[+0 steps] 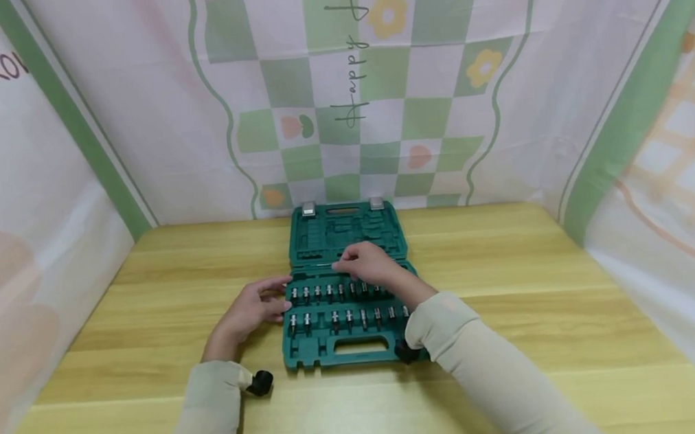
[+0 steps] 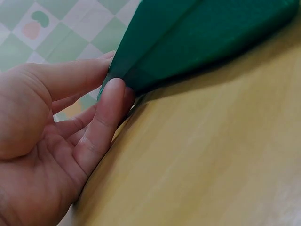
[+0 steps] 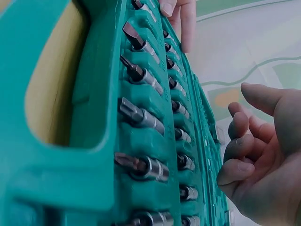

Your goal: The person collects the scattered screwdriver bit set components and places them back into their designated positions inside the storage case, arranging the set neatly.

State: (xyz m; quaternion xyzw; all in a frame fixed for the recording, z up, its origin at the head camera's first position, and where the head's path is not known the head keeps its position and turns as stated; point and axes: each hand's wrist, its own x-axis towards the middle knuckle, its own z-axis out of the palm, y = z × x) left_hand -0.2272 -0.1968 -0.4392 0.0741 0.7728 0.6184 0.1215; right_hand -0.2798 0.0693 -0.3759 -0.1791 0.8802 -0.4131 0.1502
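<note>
A green socket-bit case (image 1: 359, 350) lies unfolded on the table, its lid (image 1: 349, 234) laid back at the far side. Two rows of silver-and-black bit sockets (image 3: 146, 117) sit in its base, with a wider gap near the left of the front row. My left hand (image 1: 257, 304) touches the case's left side; in the left wrist view its extended fingers (image 2: 80, 77) meet the green edge. Over the back of the base hovers my right hand (image 1: 367, 265). Seen from the right wrist, its fingers (image 3: 242, 146) are loosely bent, the thumb apart, with nothing between them.
The wooden table (image 1: 488, 260) spreads out around the case. Printed cloth (image 1: 286, 84) hangs behind it and along both sides. A black wrist camera (image 1: 259, 383) sits at the left cuff, another (image 1: 405, 351) at the right, overlapping the case's front corner.
</note>
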